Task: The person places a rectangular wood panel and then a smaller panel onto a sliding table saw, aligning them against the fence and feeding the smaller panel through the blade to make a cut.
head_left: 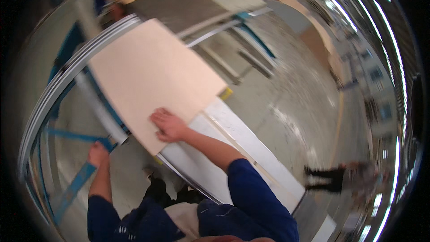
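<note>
A large pale wooden board (156, 67) lies flat on the machine's table, its long side along a grooved metal rail. My right hand (169, 124) rests on the board near its closest edge, palm down and fingers slightly bent, not wrapped round anything. Lower and to the left, my left hand (97, 153) is closed at the blue metal bar (80, 178) of the frame, beside its upper end. Motion blur softens the fingers there. The white table surface (251, 148) runs from under the board toward the lower right.
The curved grey rail (53, 83) borders the left side. Beyond the board stand a dark tabletop (179, 6) and a blue-legged frame (255, 38). A tall curved brown panel (313, 40) is at the far right. Another person (349, 177) stands on the right.
</note>
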A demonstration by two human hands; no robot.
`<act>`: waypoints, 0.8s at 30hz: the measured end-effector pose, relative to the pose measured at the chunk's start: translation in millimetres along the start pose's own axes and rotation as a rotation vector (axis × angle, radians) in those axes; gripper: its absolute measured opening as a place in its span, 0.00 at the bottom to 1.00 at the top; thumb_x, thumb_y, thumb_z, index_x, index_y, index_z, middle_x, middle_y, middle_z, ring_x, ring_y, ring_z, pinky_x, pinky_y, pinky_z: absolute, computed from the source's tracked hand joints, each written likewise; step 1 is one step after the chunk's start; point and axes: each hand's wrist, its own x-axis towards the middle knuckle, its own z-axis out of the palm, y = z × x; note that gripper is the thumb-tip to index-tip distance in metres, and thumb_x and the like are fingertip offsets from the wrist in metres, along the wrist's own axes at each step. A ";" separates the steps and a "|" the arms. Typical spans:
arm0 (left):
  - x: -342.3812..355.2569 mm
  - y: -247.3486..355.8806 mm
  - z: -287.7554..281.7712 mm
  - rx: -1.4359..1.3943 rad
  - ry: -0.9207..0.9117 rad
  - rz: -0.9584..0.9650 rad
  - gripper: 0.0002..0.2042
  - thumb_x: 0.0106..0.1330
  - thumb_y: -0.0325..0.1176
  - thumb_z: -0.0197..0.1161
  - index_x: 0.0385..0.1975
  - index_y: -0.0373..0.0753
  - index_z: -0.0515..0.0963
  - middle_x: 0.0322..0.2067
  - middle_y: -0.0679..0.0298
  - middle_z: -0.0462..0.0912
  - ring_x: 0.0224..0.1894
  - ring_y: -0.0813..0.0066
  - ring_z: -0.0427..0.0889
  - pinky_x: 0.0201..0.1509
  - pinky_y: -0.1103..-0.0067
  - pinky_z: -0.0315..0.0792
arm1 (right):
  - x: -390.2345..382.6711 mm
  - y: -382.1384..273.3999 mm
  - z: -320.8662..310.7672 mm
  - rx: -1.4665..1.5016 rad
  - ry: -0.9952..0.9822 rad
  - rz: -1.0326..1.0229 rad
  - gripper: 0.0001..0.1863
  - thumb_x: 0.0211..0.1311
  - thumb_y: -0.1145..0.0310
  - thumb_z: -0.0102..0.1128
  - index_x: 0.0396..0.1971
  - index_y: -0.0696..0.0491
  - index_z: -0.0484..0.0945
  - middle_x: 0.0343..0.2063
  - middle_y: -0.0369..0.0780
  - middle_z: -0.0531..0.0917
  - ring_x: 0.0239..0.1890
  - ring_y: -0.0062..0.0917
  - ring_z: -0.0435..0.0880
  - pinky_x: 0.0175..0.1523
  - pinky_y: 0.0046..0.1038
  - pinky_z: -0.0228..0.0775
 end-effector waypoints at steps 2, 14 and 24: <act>1.4 1.1 0.4 -0.027 0.058 0.023 0.19 0.75 0.48 0.50 0.41 0.46 0.87 0.38 0.57 0.90 0.44 0.54 0.87 0.57 0.59 0.72 | -0.4 2.7 1.6 -0.002 0.003 -0.029 0.36 0.56 0.57 0.60 0.63 0.64 0.71 0.61 0.52 0.76 0.70 0.48 0.69 0.80 0.50 0.50; 33.3 -11.2 19.7 0.073 -0.049 0.082 0.21 0.77 0.47 0.45 0.43 0.43 0.86 0.39 0.56 0.90 0.43 0.54 0.88 0.56 0.59 0.73 | 11.7 2.5 17.3 -0.020 0.072 -0.067 0.37 0.53 0.56 0.61 0.61 0.64 0.72 0.60 0.51 0.77 0.68 0.47 0.70 0.80 0.50 0.51; 44.4 -23.4 39.5 0.047 0.086 0.208 0.22 0.77 0.46 0.45 0.33 0.41 0.86 0.36 0.55 0.90 0.36 0.51 0.87 0.43 0.58 0.76 | 18.0 4.4 22.5 -0.049 0.006 -0.019 0.37 0.52 0.56 0.60 0.62 0.62 0.73 0.62 0.51 0.76 0.71 0.47 0.68 0.81 0.49 0.49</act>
